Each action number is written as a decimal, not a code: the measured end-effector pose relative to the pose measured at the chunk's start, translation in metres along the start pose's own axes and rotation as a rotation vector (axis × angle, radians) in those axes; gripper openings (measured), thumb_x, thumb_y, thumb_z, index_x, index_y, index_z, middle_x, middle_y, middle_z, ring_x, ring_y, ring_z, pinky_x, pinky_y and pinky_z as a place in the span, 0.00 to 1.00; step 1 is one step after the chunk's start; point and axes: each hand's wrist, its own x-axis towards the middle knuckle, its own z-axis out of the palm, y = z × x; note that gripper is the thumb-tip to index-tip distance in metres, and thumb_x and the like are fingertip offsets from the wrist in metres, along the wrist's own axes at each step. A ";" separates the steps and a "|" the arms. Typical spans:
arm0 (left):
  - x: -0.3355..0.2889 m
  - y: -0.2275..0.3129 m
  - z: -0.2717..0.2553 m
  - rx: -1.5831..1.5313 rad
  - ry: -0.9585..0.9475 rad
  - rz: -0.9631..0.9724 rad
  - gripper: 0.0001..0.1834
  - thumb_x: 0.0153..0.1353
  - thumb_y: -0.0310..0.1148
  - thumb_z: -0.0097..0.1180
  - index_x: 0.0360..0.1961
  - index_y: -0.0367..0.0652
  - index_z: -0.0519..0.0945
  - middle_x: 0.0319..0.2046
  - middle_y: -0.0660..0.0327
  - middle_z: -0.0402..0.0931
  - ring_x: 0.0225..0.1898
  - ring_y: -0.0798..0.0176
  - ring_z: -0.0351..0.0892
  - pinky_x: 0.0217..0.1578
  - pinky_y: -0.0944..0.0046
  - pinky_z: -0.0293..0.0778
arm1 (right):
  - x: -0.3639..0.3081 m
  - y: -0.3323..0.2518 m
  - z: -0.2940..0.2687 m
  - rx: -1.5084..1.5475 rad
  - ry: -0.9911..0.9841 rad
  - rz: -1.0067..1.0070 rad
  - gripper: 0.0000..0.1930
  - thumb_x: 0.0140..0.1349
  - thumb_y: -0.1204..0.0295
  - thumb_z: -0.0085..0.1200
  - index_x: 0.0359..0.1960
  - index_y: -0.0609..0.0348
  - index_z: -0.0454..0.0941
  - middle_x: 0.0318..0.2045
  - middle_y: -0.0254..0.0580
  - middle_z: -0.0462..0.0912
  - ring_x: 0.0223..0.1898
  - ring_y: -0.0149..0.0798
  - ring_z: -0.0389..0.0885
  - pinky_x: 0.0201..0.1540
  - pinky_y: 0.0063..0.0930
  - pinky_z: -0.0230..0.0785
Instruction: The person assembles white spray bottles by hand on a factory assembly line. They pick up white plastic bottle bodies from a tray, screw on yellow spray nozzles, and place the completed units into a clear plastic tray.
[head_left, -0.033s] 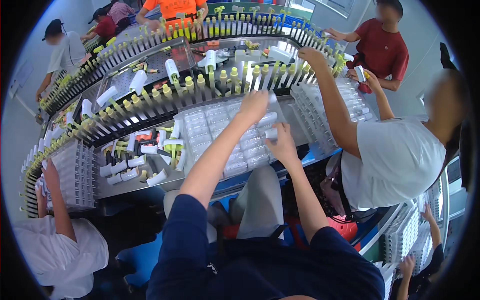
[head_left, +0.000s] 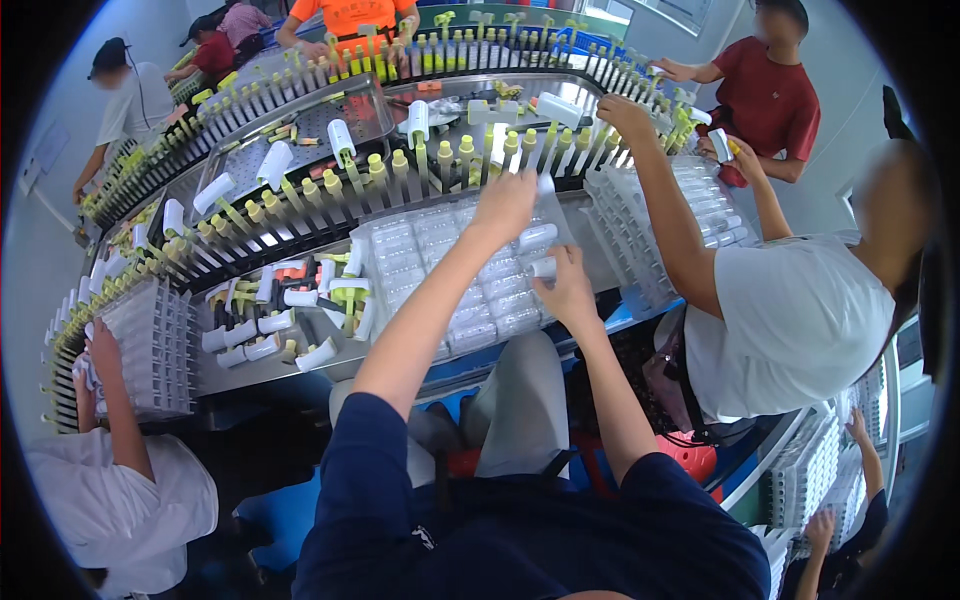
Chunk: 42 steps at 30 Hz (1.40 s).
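My left hand (head_left: 505,205) reaches forward over a clear plastic tray (head_left: 430,275) filled with rows of small white tubes. Its fingers pinch a thin clear plastic piece (head_left: 548,195) at the tray's far edge, just below the conveyor's row of yellow-green pegs (head_left: 440,160). My right hand (head_left: 568,292) is closer to me, at the tray's right side, and grips a small white tube (head_left: 545,267). Another white tube (head_left: 538,236) lies between my two hands. The hands do not touch.
A curved conveyor (head_left: 330,130) carries white caps on pegs. Loose white and yellow-green parts (head_left: 285,320) lie on the metal table to the left. A co-worker's arm (head_left: 665,210) reaches to the pegs on my right. Another person (head_left: 110,420) sits at my left beside a tray (head_left: 150,345).
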 end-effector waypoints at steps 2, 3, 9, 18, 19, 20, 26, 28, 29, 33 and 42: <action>0.001 -0.004 -0.051 0.064 0.189 0.018 0.15 0.69 0.32 0.57 0.54 0.36 0.78 0.46 0.42 0.83 0.51 0.36 0.81 0.51 0.39 0.77 | -0.001 0.004 0.001 0.020 0.026 -0.042 0.27 0.57 0.71 0.70 0.58 0.62 0.75 0.61 0.62 0.74 0.59 0.70 0.78 0.60 0.55 0.74; 0.002 -0.010 -0.078 0.117 0.294 0.047 0.15 0.69 0.31 0.56 0.54 0.36 0.78 0.46 0.43 0.83 0.51 0.37 0.81 0.51 0.40 0.78 | -0.002 0.007 0.001 0.030 0.036 -0.064 0.27 0.56 0.71 0.71 0.58 0.61 0.75 0.60 0.62 0.74 0.59 0.70 0.78 0.60 0.55 0.74; 0.017 -0.096 -0.146 0.365 0.361 0.122 0.17 0.69 0.30 0.53 0.56 0.33 0.76 0.53 0.43 0.82 0.58 0.42 0.81 0.58 0.45 0.78 | 0.002 0.001 0.010 0.017 0.056 -0.086 0.26 0.57 0.69 0.72 0.57 0.58 0.77 0.60 0.59 0.75 0.58 0.68 0.79 0.59 0.54 0.74; -0.002 -0.151 -0.152 0.311 0.297 0.068 0.18 0.68 0.40 0.57 0.55 0.47 0.78 0.48 0.51 0.79 0.53 0.44 0.78 0.54 0.44 0.79 | 0.015 0.000 0.000 0.046 0.081 -0.096 0.22 0.58 0.66 0.72 0.51 0.61 0.79 0.53 0.59 0.79 0.55 0.65 0.81 0.57 0.51 0.75; -0.010 -0.147 -0.150 0.300 0.336 0.036 0.19 0.67 0.40 0.58 0.57 0.46 0.78 0.48 0.51 0.79 0.54 0.44 0.78 0.55 0.44 0.78 | 0.015 0.003 -0.002 0.071 0.098 -0.095 0.22 0.58 0.66 0.72 0.51 0.62 0.80 0.52 0.60 0.79 0.54 0.64 0.81 0.56 0.51 0.75; -0.021 -0.144 -0.148 0.288 0.375 0.003 0.21 0.67 0.41 0.58 0.59 0.46 0.78 0.49 0.51 0.79 0.55 0.44 0.77 0.56 0.45 0.77 | 0.016 0.006 -0.005 0.079 0.129 -0.112 0.22 0.60 0.66 0.71 0.52 0.63 0.80 0.51 0.60 0.80 0.52 0.64 0.82 0.55 0.50 0.75; -0.065 -0.157 -0.177 0.396 0.412 -0.137 0.29 0.59 0.42 0.70 0.61 0.49 0.77 0.52 0.54 0.77 0.57 0.45 0.75 0.59 0.45 0.75 | 0.041 -0.038 -0.035 0.155 0.206 -0.097 0.17 0.73 0.62 0.61 0.51 0.67 0.81 0.42 0.62 0.84 0.47 0.64 0.83 0.50 0.50 0.74; -0.077 -0.156 -0.174 0.562 0.603 -0.105 0.30 0.59 0.41 0.70 0.63 0.50 0.76 0.57 0.53 0.76 0.62 0.45 0.73 0.63 0.42 0.71 | 0.067 -0.042 -0.042 0.140 0.285 -0.133 0.17 0.74 0.61 0.60 0.50 0.67 0.80 0.42 0.63 0.83 0.47 0.66 0.82 0.49 0.51 0.73; -0.087 -0.155 -0.171 0.646 0.698 -0.091 0.31 0.60 0.40 0.70 0.64 0.50 0.76 0.60 0.53 0.75 0.65 0.45 0.72 0.66 0.41 0.69 | 0.083 -0.043 -0.045 0.134 0.323 -0.151 0.18 0.75 0.61 0.60 0.49 0.67 0.80 0.42 0.64 0.83 0.46 0.67 0.82 0.48 0.52 0.73; -0.129 -0.122 -0.124 0.528 0.650 0.013 0.28 0.59 0.29 0.66 0.61 0.43 0.76 0.63 0.52 0.73 0.69 0.46 0.70 0.69 0.37 0.64 | 0.161 -0.085 -0.054 0.027 0.507 -0.354 0.19 0.75 0.60 0.60 0.50 0.66 0.77 0.42 0.64 0.82 0.46 0.67 0.81 0.47 0.53 0.72; -0.123 -0.022 -0.022 -0.081 0.178 0.155 0.20 0.60 0.26 0.63 0.54 0.37 0.78 0.52 0.50 0.79 0.58 0.43 0.77 0.57 0.46 0.74 | 0.262 -0.115 0.030 -0.208 0.287 -0.547 0.24 0.71 0.50 0.60 0.55 0.57 0.77 0.48 0.54 0.85 0.51 0.60 0.83 0.55 0.51 0.77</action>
